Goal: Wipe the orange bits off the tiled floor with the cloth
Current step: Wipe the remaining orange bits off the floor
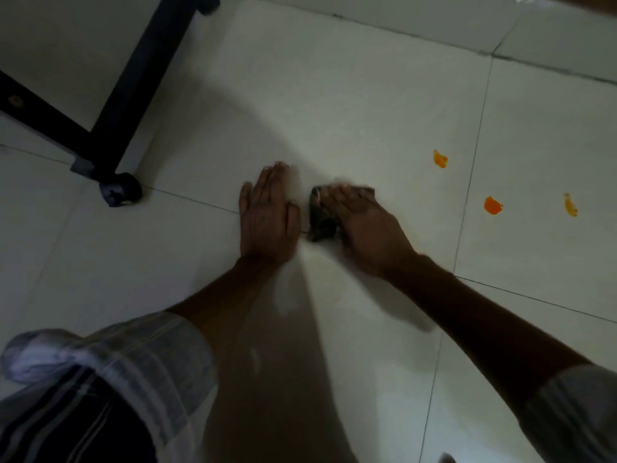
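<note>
Pale tiled floor: the right hand presses a dark cloth flat; left hand lies released beside it. Three orange bits sit well right; sweep that way, pressing firmly.

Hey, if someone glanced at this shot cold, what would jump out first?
Three orange bits glow on the pale tiled floor, off to the right. At centre, the right hand presses a dark cloth to the floor, with the left hand flat beside it. A black furniture frame stands upper left.
</note>
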